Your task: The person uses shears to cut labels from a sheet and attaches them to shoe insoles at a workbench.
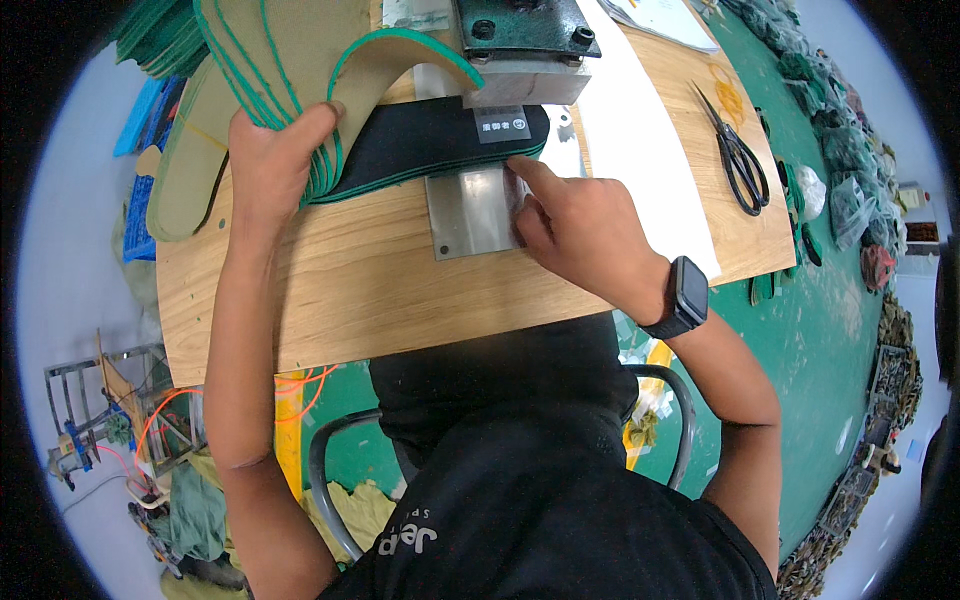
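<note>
My left hand [270,165] is closed around one end of a fanned bunch of insoles, its thumb on top. Several beige insoles [385,75] with green edges bend upward from the grip. Lower in the bunch, a black insole [405,140] lies face up, a pale printed label [503,124] near its far end. My right hand [595,230] has its index finger stretched to the near edge of the black insole stack, with the other fingers curled and nothing visibly held. Beneath that finger is a flat metal plate [470,215].
A metal press head [530,80] with bolts hangs over the insoles' label end. Black-handled scissors [740,165] lie at the right of the wooden table [380,290]. A loose beige insole [185,165] rests at the left. Bagged material [845,140] lines the far-right floor.
</note>
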### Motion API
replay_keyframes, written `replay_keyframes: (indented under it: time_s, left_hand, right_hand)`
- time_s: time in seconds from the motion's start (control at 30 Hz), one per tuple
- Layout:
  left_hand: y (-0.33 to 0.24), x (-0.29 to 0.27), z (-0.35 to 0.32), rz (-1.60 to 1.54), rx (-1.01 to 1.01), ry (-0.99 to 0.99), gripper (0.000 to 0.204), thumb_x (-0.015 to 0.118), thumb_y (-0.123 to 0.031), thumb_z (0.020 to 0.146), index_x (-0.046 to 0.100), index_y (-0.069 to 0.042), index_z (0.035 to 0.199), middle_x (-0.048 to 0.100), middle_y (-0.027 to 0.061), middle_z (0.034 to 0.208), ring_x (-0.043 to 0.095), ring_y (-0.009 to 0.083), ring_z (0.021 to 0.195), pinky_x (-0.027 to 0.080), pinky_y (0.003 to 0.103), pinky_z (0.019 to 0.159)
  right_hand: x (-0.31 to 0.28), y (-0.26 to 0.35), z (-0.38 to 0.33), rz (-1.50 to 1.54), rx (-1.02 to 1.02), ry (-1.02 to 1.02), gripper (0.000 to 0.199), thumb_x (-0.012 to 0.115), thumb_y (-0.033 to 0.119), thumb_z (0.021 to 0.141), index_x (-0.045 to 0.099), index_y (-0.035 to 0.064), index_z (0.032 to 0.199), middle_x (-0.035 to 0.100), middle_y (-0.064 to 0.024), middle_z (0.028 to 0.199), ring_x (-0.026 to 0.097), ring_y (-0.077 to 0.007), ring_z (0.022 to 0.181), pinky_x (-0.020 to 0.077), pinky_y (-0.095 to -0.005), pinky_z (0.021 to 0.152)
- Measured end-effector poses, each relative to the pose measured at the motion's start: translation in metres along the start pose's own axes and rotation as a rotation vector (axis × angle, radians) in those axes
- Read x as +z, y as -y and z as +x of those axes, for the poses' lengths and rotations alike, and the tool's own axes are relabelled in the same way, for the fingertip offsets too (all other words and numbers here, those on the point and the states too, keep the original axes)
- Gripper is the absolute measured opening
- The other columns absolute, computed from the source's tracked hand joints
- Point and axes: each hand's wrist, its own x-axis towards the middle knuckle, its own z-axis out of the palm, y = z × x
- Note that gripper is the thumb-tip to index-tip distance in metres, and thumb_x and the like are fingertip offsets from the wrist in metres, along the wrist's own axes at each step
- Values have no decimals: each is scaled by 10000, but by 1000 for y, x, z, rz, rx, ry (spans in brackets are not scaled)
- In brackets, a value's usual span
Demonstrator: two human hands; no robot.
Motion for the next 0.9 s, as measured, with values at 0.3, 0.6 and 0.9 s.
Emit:
replay_keyframes:
  time_s: [0.3, 0.6, 0.9]
  left_hand:
    - [-1, -1, -5, -62, -8, -33, 151, 662, -118, 742, 642, 20, 799, 629, 8, 741, 548, 96, 664, 452, 255, 637]
    - [-7, 6, -12, 23, 45, -43, 232, 665, -172, 731, 638, 21, 856, 641, 47, 783, 560, 117, 702, 463, 277, 679]
    - [-17, 19, -17, 284, 20, 161, 473, 719, -293, 703, 615, 17, 1045, 647, 102, 846, 573, 166, 739, 473, 297, 734]
  right_hand:
    - [-28, 8, -36, 370, -191, 40, 225, 556, 27, 810, 633, 8, 1020, 547, -84, 543, 566, -225, 490, 434, -315, 482]
    - [-40, 23, -73, 445, -232, -112, 191, 580, 24, 799, 646, -14, 974, 536, -55, 553, 534, -180, 473, 407, -287, 466]
    - [-60, -77, -51, 138, 220, -452, 202, 656, 198, 812, 666, 10, 886, 629, -115, 691, 600, -215, 632, 472, -312, 605]
